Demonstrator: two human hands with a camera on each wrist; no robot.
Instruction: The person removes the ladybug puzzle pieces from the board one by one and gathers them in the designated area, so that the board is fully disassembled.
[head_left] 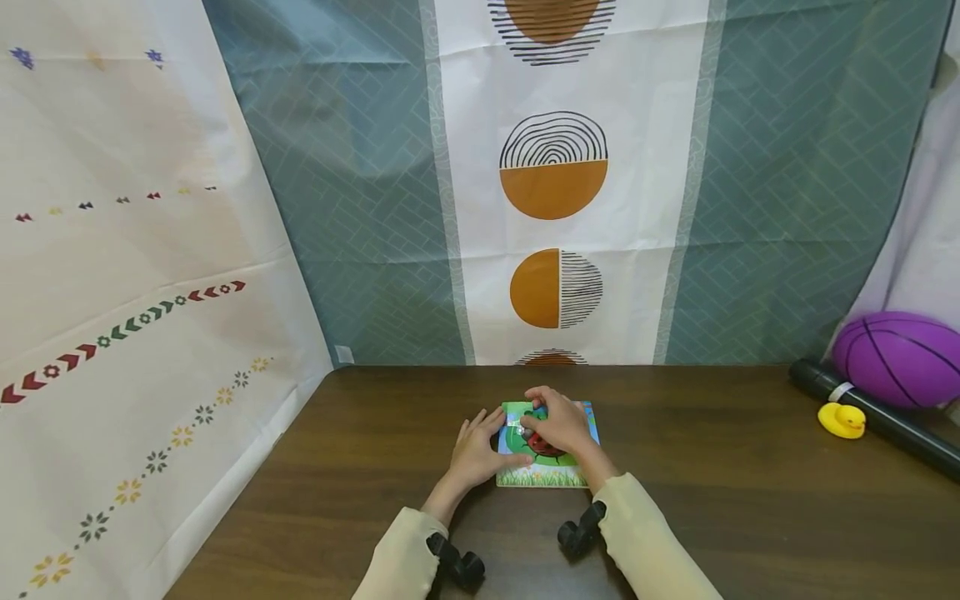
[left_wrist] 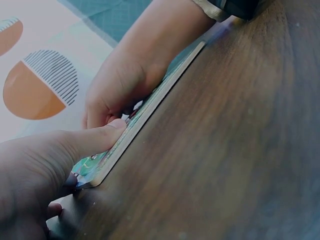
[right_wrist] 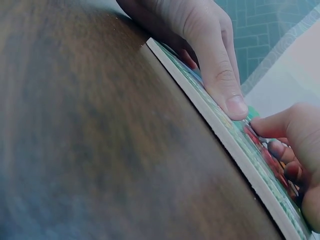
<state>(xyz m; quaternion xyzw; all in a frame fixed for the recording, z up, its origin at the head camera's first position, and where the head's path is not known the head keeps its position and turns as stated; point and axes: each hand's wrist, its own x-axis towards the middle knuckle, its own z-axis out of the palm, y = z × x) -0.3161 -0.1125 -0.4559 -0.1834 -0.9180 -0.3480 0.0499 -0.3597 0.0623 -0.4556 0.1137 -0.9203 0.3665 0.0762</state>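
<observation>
A square wooden puzzle board with a red ladybug picture on green lies flat on the table. My left hand rests along its left side with fingers extended, and the left thumb presses on the board near its front edge. Over the board's upper part, my right hand bends its fingers and appears to pinch a small puzzle piece at the ladybug's head; that piece is mostly hidden. The right wrist view shows the right thumb close to the left thumb, above the red part of the picture.
The brown wooden table runs back to a patterned curtain. On the right are a yellow rubber duck, a black tube and a purple ball. A white cloth hangs along the left side.
</observation>
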